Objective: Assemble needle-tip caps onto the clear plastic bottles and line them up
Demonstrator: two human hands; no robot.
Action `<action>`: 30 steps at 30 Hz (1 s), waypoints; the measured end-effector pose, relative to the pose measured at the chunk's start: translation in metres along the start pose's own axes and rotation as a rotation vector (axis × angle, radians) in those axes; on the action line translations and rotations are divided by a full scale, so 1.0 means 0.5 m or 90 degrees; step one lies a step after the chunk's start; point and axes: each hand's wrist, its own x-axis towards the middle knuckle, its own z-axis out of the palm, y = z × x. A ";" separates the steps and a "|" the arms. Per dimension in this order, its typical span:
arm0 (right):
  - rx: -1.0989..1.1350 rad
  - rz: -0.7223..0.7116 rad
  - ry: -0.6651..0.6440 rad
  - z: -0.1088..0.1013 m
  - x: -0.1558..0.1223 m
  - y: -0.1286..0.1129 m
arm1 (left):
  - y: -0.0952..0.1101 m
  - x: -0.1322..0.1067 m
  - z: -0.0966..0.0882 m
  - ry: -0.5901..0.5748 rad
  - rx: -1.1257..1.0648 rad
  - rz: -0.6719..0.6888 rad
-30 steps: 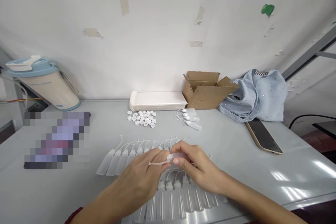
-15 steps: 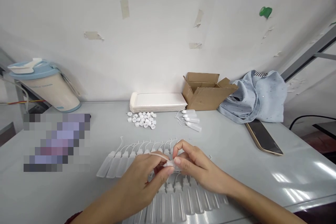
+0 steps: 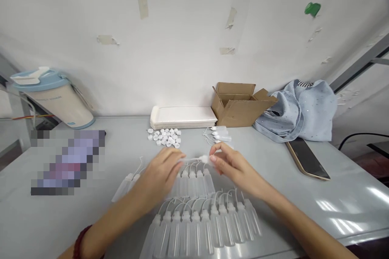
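Between my hands, above the rows, is a small translucent squeeze bottle (image 3: pixel 205 159) with a thin white tube stretched from its neck toward the left. My right hand (image 3: pixel 232 166) pinches the bottle's body between thumb and fingers. At the other end, the fingers of my left hand (image 3: pixel 162 172) close on the thin tube (image 3: pixel 191 159). Beneath them lies a row of similar bottles (image 3: pixel 192 182), partly hidden by my left hand. Nearer to me, a second row of bottles (image 3: pixel 196 230) lies side by side, thin tubes curving from their tops.
Loose white caps (image 3: pixel 164 137) lie in a heap before a white stack (image 3: pixel 185 117). Several small bottles (image 3: pixel 223 131) rest beside the open cardboard box (image 3: pixel 243 111). A blue bag (image 3: pixel 313 109), a phone (image 3: pixel 306 158), a tumbler (image 3: pixel 67 105) and a blurred-out item (image 3: pixel 69 162) flank the space.
Both hands have moved up and away from the near row. My left hand has drawn leftward from the bottle's neck, with the tube now straight between the hands. My right hand still holds the bottle.
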 end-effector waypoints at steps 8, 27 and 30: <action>-0.465 0.056 0.090 -0.063 0.019 0.027 | -0.091 0.024 0.020 -0.083 0.137 0.036; -0.525 0.023 0.157 -0.088 0.042 0.069 | -0.102 0.018 -0.001 -0.154 0.078 -0.061; -0.462 -0.040 0.263 -0.104 0.056 0.092 | -0.106 0.016 -0.002 -0.144 0.076 -0.076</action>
